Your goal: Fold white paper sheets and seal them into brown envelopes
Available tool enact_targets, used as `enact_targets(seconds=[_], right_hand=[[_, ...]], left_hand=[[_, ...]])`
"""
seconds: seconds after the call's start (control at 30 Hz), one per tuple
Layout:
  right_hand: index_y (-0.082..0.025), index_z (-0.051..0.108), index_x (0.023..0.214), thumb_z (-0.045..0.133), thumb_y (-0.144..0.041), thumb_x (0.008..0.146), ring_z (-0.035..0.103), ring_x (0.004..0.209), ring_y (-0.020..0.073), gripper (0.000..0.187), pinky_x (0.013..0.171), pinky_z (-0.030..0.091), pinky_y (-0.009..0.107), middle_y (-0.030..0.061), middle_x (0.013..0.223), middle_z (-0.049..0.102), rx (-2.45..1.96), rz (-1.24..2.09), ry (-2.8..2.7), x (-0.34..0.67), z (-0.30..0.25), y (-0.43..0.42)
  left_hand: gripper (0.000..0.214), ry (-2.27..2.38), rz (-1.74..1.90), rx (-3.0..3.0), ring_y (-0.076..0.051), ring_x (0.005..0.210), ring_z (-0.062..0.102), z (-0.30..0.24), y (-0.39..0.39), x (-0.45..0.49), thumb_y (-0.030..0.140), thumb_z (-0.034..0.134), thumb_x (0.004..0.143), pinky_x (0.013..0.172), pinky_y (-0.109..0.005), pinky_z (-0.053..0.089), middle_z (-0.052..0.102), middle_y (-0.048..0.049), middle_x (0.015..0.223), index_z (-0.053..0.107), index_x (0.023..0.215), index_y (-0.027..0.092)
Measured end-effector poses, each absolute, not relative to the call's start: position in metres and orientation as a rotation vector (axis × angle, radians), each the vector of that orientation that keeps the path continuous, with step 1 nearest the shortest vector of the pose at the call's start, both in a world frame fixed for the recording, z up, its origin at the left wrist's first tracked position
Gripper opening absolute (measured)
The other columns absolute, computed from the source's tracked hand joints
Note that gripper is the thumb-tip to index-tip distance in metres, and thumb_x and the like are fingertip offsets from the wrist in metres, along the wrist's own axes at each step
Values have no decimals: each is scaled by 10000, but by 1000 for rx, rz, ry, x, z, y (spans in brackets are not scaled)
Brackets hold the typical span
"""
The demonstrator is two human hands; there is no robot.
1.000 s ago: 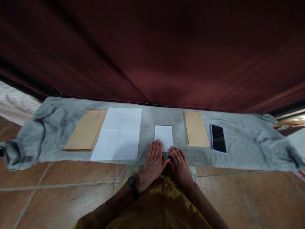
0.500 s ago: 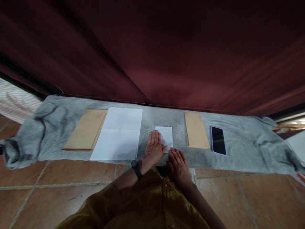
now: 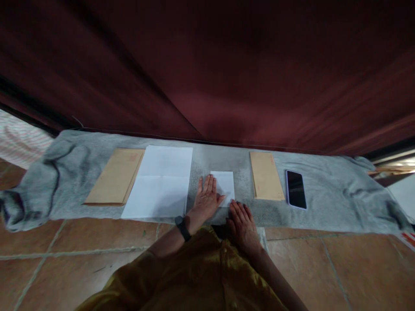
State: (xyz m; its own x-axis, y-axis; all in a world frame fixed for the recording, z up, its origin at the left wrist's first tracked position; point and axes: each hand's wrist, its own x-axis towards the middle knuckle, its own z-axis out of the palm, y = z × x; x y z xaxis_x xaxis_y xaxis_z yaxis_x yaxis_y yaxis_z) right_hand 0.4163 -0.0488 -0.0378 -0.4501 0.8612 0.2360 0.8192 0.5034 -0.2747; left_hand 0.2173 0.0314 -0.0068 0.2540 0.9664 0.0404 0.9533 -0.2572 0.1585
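Observation:
A small folded white sheet of paper [image 3: 226, 183] lies flat on the grey cloth [image 3: 241, 160] in front of me. My left hand [image 3: 206, 198] rests flat on its left edge, fingers stretched out and thumb across the paper. My right hand [image 3: 244, 221] lies at the paper's lower right corner, fingers extended and fairly close together, fingertips touching that corner. Left of my hands is a stack of larger white sheets [image 3: 158, 181] with a faint crease across the top one. Neither hand grasps anything.
Brown envelopes [image 3: 115, 177] lie left of the white stack, and more brown envelopes [image 3: 266, 176] lie to the right. Beyond those is a smartphone [image 3: 296, 189] with a pale purple edge. A dark red fabric [image 3: 227, 86] rises behind the cloth. Tiled floor [image 3: 106, 239] shows in front.
My left hand has slid slightly left along the small folded paper, its fingers a little more spread. My right hand stays almost in place. The whole view has shifted slightly.

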Motion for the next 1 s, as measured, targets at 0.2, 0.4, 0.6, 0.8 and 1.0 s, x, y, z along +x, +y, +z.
enact_targets(seconds=[0.2, 0.4, 0.6, 0.8, 1.0], right_hand=[[-163, 316, 1577, 436, -276, 1041, 390, 1472, 254, 561, 1235, 287, 501, 103, 1573, 458, -1412, 160, -2429, 417, -39, -49], [-152, 305, 1582, 437, -282, 1039, 370, 1484, 255, 574, 1236, 286, 505, 111, 1582, 443, -1407, 188, -2436, 418, -37, -49], [-177, 281, 1594, 427, -283, 1042, 402, 1465, 253, 581, 1226, 307, 513, 110, 1575, 454, -1406, 223, -2413, 416, -33, -48], [-186, 294, 1588, 410, -286, 1047, 399, 1465, 264, 562, 1217, 308, 522, 110, 1578, 449, -1408, 255, -2402, 417, -33, -49], [-192, 372, 1540, 378, -247, 1036, 457, 1399, 259, 506, 1132, 408, 508, 134, 1498, 523, -1428, 340, -2213, 418, -37, -42]], left_hand=[[743, 1800, 199, 2449, -336, 1539, 235, -8, 0, 214, 517, 419, 999, 1258, -587, 153, 346, -255, 1598, 371, 1507, -24], [739, 1758, 169, 2497, -331, 1545, 211, -9, -25, 212, 508, 459, 989, 1256, -598, 170, 312, -232, 1617, 350, 1534, 20], [760, 1711, 131, 2521, -331, 1548, 194, -9, -49, 211, 521, 499, 969, 1243, -591, 230, 289, -223, 1628, 353, 1538, 39], [749, 1676, 130, 2560, -313, 1546, 216, -11, -67, 209, 492, 530, 959, 1255, -568, 212, 309, -193, 1631, 345, 1549, 71], [729, 1727, 138, 2530, -324, 1536, 245, -16, -69, 214, 491, 529, 955, 1252, -570, 213, 320, -196, 1627, 381, 1532, 69]])
